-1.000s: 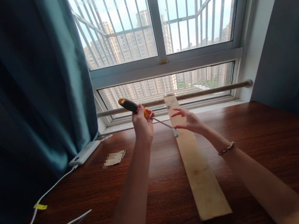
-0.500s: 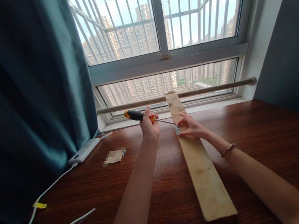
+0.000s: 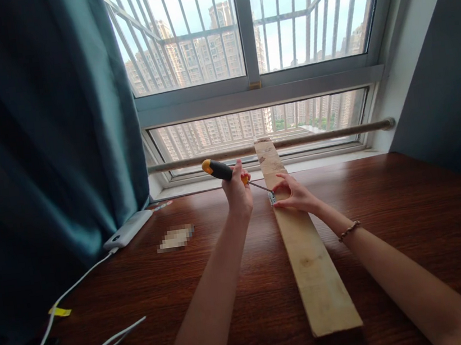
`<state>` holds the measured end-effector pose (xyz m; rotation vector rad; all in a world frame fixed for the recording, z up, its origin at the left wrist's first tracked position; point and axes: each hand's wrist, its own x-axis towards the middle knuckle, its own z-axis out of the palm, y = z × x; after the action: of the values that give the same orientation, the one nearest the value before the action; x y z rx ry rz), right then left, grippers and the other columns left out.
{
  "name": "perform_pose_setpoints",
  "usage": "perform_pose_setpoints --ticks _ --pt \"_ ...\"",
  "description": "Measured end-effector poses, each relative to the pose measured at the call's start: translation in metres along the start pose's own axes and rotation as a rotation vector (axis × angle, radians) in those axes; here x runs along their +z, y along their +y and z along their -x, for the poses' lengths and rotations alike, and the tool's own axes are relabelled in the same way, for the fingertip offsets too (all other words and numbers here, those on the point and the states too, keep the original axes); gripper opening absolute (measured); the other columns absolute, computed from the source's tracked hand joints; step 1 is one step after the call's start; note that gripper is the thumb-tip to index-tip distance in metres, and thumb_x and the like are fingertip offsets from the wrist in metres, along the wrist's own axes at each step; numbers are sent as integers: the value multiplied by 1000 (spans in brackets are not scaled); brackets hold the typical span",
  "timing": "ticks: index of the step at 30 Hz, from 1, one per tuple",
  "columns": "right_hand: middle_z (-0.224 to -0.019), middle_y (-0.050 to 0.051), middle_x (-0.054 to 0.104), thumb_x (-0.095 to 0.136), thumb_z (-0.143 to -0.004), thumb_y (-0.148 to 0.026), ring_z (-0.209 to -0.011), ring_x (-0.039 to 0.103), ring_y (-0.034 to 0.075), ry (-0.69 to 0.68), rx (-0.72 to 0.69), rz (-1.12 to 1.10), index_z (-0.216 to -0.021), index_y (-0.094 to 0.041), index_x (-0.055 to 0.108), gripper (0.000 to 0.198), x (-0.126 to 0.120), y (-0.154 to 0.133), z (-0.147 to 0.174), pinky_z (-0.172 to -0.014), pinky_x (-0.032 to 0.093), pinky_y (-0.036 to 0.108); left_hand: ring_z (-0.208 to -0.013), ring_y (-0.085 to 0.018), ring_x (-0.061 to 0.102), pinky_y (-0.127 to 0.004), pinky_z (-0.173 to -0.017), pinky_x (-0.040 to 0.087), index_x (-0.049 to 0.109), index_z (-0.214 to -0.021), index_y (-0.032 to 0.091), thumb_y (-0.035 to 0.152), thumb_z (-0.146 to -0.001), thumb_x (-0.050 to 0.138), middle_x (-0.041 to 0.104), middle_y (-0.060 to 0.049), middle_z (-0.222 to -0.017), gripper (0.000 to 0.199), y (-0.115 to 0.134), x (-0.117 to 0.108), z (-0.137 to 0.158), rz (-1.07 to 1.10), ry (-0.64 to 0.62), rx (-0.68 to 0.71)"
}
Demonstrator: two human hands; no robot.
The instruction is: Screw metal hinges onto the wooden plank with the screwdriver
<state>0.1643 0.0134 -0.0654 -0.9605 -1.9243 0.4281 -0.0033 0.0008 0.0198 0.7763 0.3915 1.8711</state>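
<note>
A screwdriver with a black and yellow handle is gripped in my left hand. Its thin shaft slants down to the right, and the tip meets a small silver metal bracket at the left edge of a long wooden board. Thumb and forefinger of my right hand pinch the bracket from the right, against the board. Whether a screw sits under the tip is too small to make out.
The board lies lengthwise on a dark brown wooden tabletop, its far end by a horizontal rail under the window. To the left are a blurred pale item, a white power strip-like box, a white cable and a blue curtain.
My left hand and the screwdriver have shifted right, and the handle is tilted more steeply. My right hand stays at the bracket in nearly the same place.
</note>
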Motion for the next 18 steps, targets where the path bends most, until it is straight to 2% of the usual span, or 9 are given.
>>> perform_pose_setpoints --ticks 8,13,16,18 --pt "-99 5 64 76 -59 -34 -107 51 24 7 -18 32 -127 -18 33 82 0 2 0 -100 30 42 -48 -5 42 -20 -52 35 45 -64 18 29 -63 73 40 7 -52 30 -2 1 1 -70 -73 13" --pt "-99 5 64 76 -58 -34 -108 51 25 7 -12 34 -126 -18 34 82 0 2 0 -100 31 42 -50 -6 44 -20 -53 35 50 -62 17 37 -62 72 45 5 -54 31 -1 -8 -7 -423 -123 97" --pt "-99 5 64 76 -58 -34 -109 50 25 7 -9 29 -126 -19 34 81 1 2 1 -100 31 41 -51 -7 44 -21 -53 36 51 -60 17 32 -53 78 46 6 -53 32 4 -16 -14 -588 -163 170" --pt "-99 5 64 76 -58 -33 -110 50 25 12 -10 25 -126 -18 34 81 1 2 1 -99 31 41 -53 -8 47 -21 -54 37 52 -65 17 25 -46 81 51 6 -56 35 7 -19 -18 -652 -128 241"
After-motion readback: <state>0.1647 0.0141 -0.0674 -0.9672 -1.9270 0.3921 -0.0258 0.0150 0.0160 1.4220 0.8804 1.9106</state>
